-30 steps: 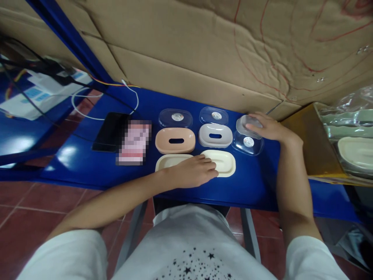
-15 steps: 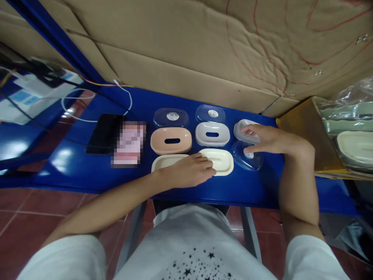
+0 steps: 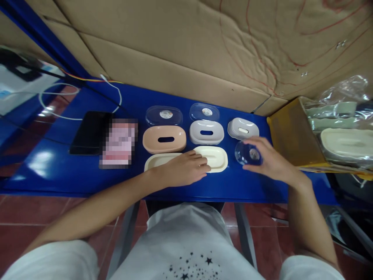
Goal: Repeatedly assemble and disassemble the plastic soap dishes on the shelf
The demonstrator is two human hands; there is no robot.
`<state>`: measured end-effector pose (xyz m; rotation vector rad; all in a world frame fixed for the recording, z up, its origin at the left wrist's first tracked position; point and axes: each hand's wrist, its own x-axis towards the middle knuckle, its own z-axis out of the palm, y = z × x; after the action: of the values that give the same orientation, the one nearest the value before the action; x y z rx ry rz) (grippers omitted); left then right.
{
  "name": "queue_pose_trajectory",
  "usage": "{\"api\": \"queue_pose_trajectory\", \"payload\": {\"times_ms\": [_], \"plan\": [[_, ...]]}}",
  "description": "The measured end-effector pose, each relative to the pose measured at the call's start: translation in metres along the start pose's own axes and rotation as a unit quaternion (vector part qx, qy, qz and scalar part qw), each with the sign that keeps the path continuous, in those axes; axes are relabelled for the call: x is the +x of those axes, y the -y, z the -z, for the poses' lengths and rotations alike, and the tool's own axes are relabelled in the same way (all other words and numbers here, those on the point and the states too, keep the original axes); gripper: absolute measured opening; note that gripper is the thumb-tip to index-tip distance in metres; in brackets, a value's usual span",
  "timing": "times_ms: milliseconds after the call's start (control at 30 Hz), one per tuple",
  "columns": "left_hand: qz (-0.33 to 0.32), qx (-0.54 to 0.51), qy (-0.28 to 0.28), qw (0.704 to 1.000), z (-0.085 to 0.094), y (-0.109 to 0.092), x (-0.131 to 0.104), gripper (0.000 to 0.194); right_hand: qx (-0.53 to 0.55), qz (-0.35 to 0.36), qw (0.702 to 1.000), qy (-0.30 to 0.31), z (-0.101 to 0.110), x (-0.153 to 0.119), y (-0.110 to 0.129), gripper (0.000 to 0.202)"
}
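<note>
Gripping clear lid (image 3: 244,153), dishes (image 3: 346,143) in open box (image 3: 297,134)

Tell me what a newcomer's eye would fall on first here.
Probably the peach dish, warm against the blue table, just left of the picture's middle. Next, perhaps, the right hand, holding a clear lid by its edges on the right. Behind the table, red-lined cardboard fills the top.

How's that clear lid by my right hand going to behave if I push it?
The clear lid is probably stiff, since it looks like molded plastic with a rounded outline. It's likely light, seeming just a see-through shell. Its shiny surface may slide easily on the glossy blue table.
</note>
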<state>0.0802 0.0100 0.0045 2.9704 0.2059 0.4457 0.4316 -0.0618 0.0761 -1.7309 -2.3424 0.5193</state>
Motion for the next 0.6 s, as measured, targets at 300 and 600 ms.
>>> {"api": "queue_pose_trajectory", "payload": {"times_ms": [300, 600], "plan": [[0.016, 0.011, 0.011, 1.000, 0.005, -0.001, -0.002, 0.008, -0.008, 0.075, 0.997, -0.011, 0.038, 0.182, -0.067, 0.085], [0.032, 0.015, 0.016, 0.999, 0.009, -0.001, -0.003, 0.010, 0.102, 0.041, 0.988, 0.111, 0.029, 0.180, -0.072, 0.069]]}}
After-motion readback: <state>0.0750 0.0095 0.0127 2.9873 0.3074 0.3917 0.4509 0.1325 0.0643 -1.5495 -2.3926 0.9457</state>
